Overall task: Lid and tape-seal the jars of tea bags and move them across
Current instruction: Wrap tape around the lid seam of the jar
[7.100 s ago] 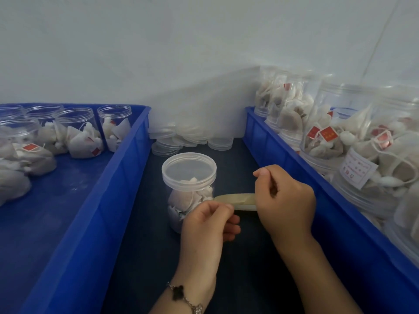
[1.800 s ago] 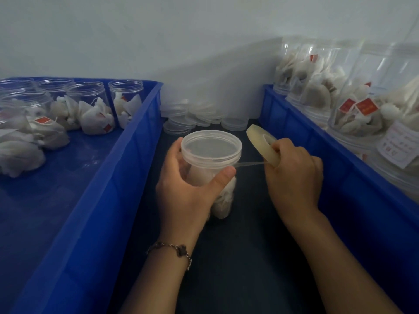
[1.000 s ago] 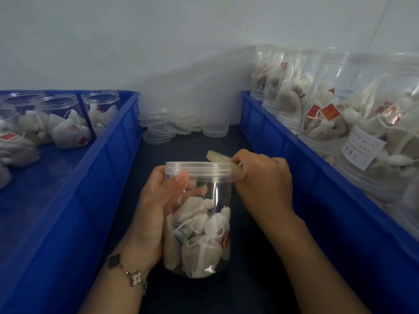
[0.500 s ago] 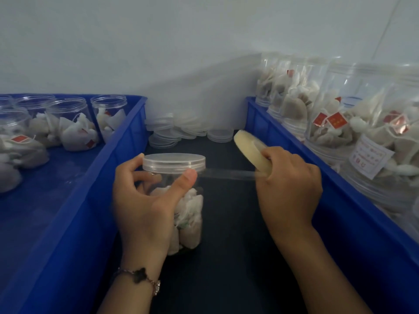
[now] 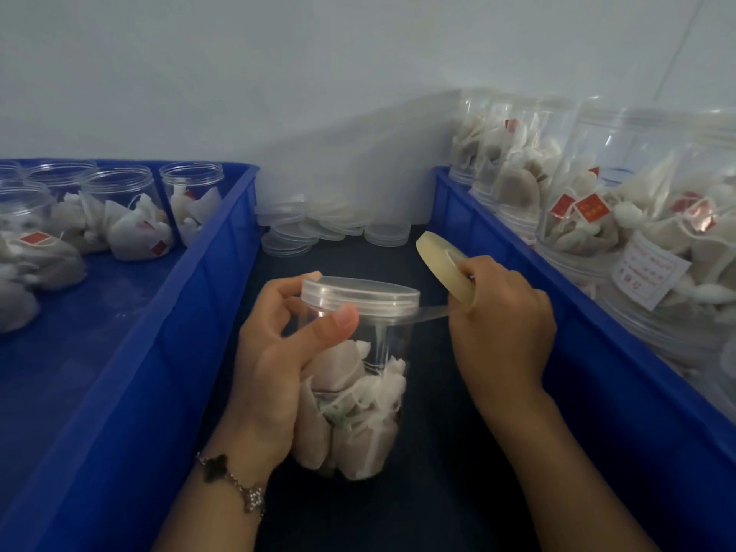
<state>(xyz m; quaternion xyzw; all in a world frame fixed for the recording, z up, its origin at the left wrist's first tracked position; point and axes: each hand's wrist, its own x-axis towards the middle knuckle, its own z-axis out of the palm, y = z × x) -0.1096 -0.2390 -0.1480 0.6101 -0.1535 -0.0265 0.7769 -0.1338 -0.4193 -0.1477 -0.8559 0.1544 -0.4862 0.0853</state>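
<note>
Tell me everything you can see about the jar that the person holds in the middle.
The jar is a clear plastic cylinder standing upright on the dark surface between two blue bins. White tea bags with strings fill its lower part. A translucent lid sits on top. The left hand grips it, thumb pressing just under the lid. A strip of clear tape runs from below the lid to the tape roll, held by the right hand.

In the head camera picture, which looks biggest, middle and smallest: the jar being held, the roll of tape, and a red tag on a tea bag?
1. The jar in the left hand looks biggest.
2. The roll of tape in the right hand comes next.
3. The red tag looks smallest, though it sits farther from the camera.
</note>
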